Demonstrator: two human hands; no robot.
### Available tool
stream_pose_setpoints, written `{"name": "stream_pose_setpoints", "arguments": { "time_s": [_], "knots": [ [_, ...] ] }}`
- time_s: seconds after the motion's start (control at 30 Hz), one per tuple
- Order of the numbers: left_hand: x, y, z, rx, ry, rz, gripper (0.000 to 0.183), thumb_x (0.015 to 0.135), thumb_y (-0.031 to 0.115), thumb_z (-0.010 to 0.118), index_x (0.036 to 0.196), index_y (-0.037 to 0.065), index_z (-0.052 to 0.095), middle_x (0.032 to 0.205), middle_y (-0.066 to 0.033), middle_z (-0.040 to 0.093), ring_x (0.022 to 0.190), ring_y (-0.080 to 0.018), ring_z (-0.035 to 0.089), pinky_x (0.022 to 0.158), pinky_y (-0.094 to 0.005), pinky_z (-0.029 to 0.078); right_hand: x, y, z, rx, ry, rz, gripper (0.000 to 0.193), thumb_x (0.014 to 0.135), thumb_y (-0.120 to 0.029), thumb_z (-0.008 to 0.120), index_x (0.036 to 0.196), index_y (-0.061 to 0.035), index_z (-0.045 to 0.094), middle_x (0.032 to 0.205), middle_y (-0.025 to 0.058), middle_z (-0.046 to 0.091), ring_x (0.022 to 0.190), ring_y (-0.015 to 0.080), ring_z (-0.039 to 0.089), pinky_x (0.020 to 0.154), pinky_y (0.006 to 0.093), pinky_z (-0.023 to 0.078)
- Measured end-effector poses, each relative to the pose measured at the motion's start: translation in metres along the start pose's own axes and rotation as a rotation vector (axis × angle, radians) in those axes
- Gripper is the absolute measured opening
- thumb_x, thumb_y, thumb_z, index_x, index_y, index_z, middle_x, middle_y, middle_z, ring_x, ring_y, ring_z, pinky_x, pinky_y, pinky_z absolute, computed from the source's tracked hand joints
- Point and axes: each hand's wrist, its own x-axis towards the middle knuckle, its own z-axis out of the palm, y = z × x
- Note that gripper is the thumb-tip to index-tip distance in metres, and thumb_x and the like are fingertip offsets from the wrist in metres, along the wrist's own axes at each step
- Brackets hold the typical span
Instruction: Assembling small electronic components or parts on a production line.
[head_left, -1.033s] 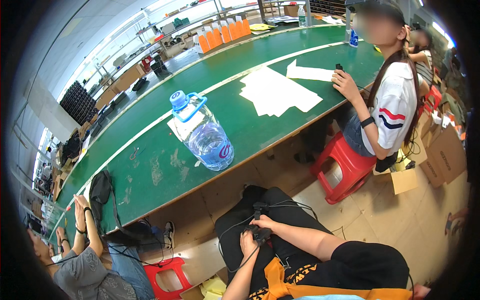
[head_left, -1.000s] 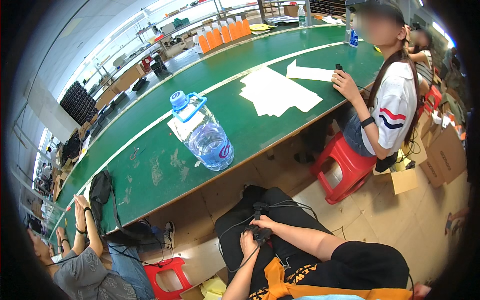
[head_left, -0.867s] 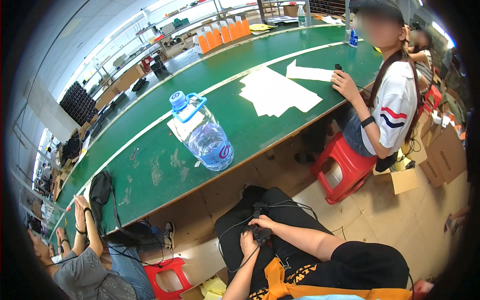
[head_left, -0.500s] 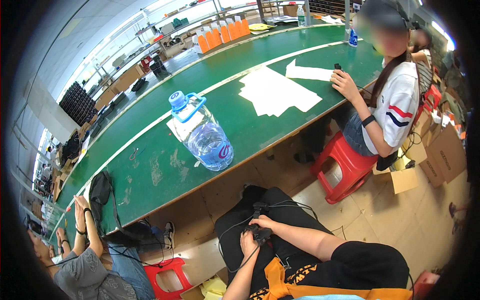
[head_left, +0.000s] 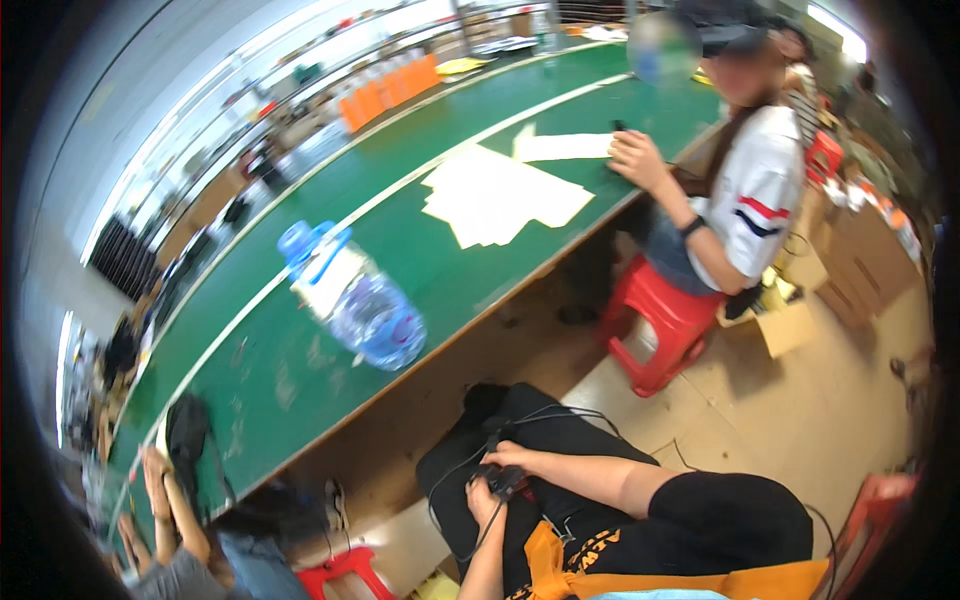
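My left hand (head_left: 483, 502) and my right hand (head_left: 510, 456) are close together over my lap, their fingers curled. A small black device (head_left: 507, 482) with a cable sits between them, against the fingers of my left hand. Another dark piece (head_left: 494, 436) shows just beyond my right fingertips. Blur hides what, if anything, the right fingers close round. Black cables (head_left: 560, 411) loop across my dark trousers. Ahead on the green table (head_left: 260, 370) stands a large clear bottle (head_left: 375, 315) with a blue cap and handle, partly filled, apart from my hands.
White sheets (head_left: 500, 195) lie fanned on the table. At right, a person (head_left: 770, 200) on a red stool (head_left: 655, 325) has a hand on a paper strip (head_left: 565, 147). Another person's hands (head_left: 158, 480) are at left near a black bag (head_left: 187, 430). Cardboard boxes (head_left: 865, 255) stand at right.
The view has turned to the right and blurred, so the table, bottle and people sit further left. My hands stay together over my lap, with hardly any change in pose.
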Motion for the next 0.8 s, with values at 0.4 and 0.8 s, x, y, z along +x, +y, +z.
{"name": "stream_pose_setpoints", "arguments": {
  "time_s": [0.4,0.8],
  "knots": [
    [-0.006,-0.024,0.021,-0.064,0.061,0.067,0.03,0.066,0.008,0.064,0.094,-0.001,0.065,0.087,-0.0166,0.065,0.08,-0.0329,0.061,0.074,-0.0393,0.045,-0.019,-0.01,0.015,-0.017,0.048,-0.06,0.024,0.072,-0.024,0.063,0.073,-0.0006,0.064,0.067,0.0076,0.062,0.06,0.018,0.058,0.054,0.0319,0.045],
    [-0.001,-0.016,0.023,-0.036,0.024,0.037,0.029,0.067,0.009,0.064,0.094,-0.001,0.065,0.087,-0.0168,0.065,0.081,-0.0334,0.061,0.074,-0.0396,0.045,0.006,-0.006,0.015,-0.088,0.101,-0.049,0.025,0.071,-0.029,0.065,0.071,-0.004,0.065,0.069,0.0073,0.062,0.064,0.0193,0.058,0.061,0.0334,0.045]
  ]
}}
